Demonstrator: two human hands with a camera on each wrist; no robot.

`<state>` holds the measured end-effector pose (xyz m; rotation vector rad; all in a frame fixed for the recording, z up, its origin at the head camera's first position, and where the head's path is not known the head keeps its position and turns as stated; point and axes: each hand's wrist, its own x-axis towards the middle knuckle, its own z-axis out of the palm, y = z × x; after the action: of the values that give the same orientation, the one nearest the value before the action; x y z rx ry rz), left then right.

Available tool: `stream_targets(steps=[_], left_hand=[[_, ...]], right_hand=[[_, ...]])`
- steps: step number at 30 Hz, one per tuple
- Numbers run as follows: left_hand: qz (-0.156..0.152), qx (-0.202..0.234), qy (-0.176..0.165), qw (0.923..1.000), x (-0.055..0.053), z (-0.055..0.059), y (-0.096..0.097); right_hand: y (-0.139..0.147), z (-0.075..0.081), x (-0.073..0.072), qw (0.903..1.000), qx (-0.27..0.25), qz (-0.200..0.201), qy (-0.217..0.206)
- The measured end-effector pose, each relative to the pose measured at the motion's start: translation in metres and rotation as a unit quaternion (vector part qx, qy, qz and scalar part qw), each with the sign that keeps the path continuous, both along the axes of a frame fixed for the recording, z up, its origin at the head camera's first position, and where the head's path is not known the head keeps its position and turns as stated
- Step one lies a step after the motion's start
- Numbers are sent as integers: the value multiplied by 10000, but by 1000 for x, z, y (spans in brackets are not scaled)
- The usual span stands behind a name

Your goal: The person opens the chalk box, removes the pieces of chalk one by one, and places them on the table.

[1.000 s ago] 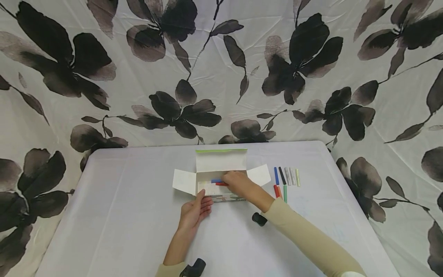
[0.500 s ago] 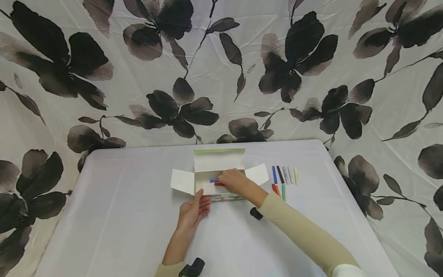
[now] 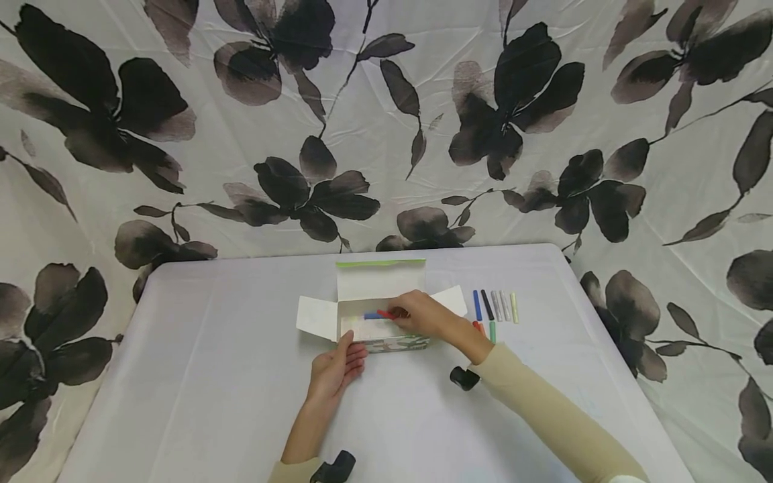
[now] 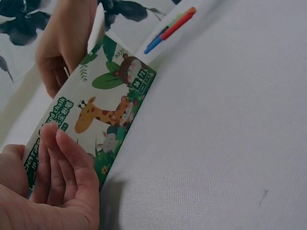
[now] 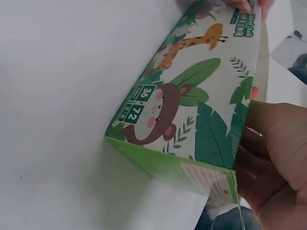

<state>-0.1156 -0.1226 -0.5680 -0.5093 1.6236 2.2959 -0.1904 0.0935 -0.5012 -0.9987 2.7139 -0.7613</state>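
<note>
A white chalk box (image 3: pixel 395 346) with animal prints stands with its lid and side flaps spread out. At its left front corner, my left hand (image 3: pixel 333 370) holds the front wall, thumb over the rim and fingers along the outside. My right hand (image 3: pixel 425 315) reaches over the box and pinches a red chalk stick (image 3: pixel 384 314) above its inside. A blue chalk stick (image 3: pixel 370 316) lies in the box beneath it. In the right wrist view the right hand's fingertips are hidden behind the printed wall (image 5: pixel 192 86).
Right of the box, several chalk sticks (image 3: pixel 496 306) lie in a row, blue, black, pale grey and yellowish. Nearer the front are red, orange and green (image 3: pixel 492 331) ones, partly behind the right arm. A white cloth covers the table (image 3: pixel 211 376); a floral curtain (image 3: pixel 374 134) hangs behind.
My right hand has risen slightly and shifted right, with the red chalk stick lifted and tilted across the blue one. My left hand has stayed at the box corner.
</note>
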Motion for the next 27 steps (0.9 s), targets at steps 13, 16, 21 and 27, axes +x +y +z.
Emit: stream_targets(steps=[13, 16, 21, 27], left_hand=[[-89, -109, -8, 9999, -5, 1, -3], [-109, -152, -45, 9998, -7, 3, -5], [-148, -198, -71, 9997, -8, 7, -8], [-216, -250, -48, 9994, -11, 9, -11]], right_hand=[[29, 13, 7, 9877, -1352, -582, -521], [35, 18, 9, 9813, -1573, -861, -703], [48, 27, 11, 9686, -1958, -1204, -946], [65, 37, 13, 9582, -2120, -1558, -1120]])
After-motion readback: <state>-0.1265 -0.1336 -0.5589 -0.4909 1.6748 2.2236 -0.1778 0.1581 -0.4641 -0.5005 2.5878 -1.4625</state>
